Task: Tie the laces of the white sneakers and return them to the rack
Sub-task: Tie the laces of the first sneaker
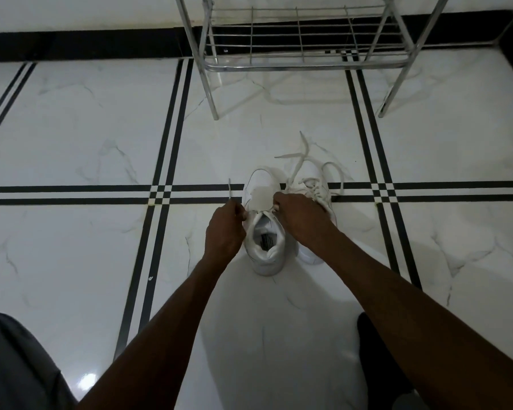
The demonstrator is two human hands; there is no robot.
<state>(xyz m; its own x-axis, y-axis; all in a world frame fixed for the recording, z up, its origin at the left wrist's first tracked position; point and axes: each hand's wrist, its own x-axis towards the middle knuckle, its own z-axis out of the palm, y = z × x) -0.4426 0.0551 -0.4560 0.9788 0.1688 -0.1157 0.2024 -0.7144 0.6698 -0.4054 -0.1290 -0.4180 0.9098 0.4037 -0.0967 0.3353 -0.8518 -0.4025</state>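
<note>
Two white sneakers stand side by side on the floor, toes pointing away from me. The left sneaker (264, 232) shows its open collar between my hands. My left hand (224, 230) is closed on one lace end, which sticks up past my fist. My right hand (301, 216) pinches the other lace end at the shoe's top eyelets. The lace is pulled sideways across the tongue. The right sneaker (311, 179) lies partly under my right wrist, its loose laces (304, 156) sprawled on the tiles. The metal rack (302, 66) stands beyond the shoes.
The floor is white marble tile (86, 128) with black double stripes. A black skirting band (86, 44) runs along the wall. The rack's lowest wire shelf holds nothing and its legs rest just beyond the shoes. My grey-clad knee (15, 365) is at bottom left.
</note>
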